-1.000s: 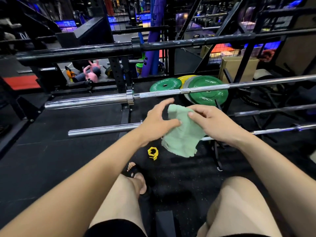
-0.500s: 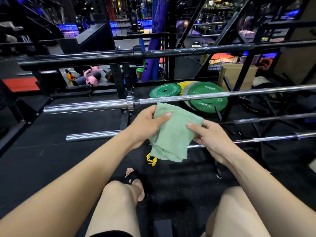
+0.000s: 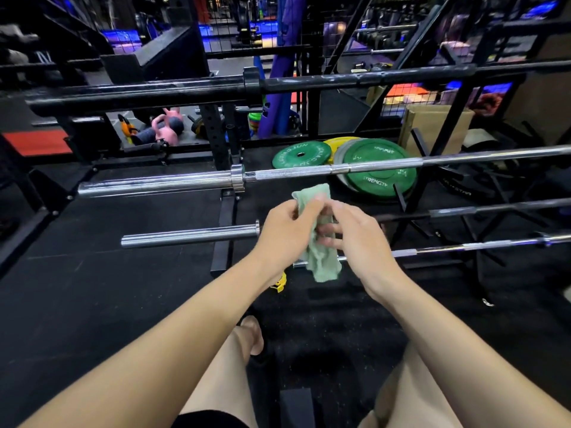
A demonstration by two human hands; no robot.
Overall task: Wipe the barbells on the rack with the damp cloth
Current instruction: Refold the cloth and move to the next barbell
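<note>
A pale green cloth [image 3: 321,264] hangs folded between both hands in front of the rack. My left hand [image 3: 284,233] grips its upper part, fingers curled round the fabric. My right hand [image 3: 358,239] touches the cloth from the right with fingers partly spread. A chrome barbell [image 3: 160,185] lies across the rack just above the hands. A lower chrome barbell [image 3: 191,236] passes behind the hands and cloth. A black barbell [image 3: 139,94] lies on the top level.
Green weight plates [image 3: 377,168] lean behind the rack, with a yellow one beside them. A yellow collar clip [image 3: 279,284] lies on the black rubber floor. Pink kettlebells [image 3: 165,131] sit at the back left. My bare knees are below.
The cloth, spread wider before, is now gathered into a narrow fold between the hands. Both hands have come closer together, and the view has tilted slightly.
</note>
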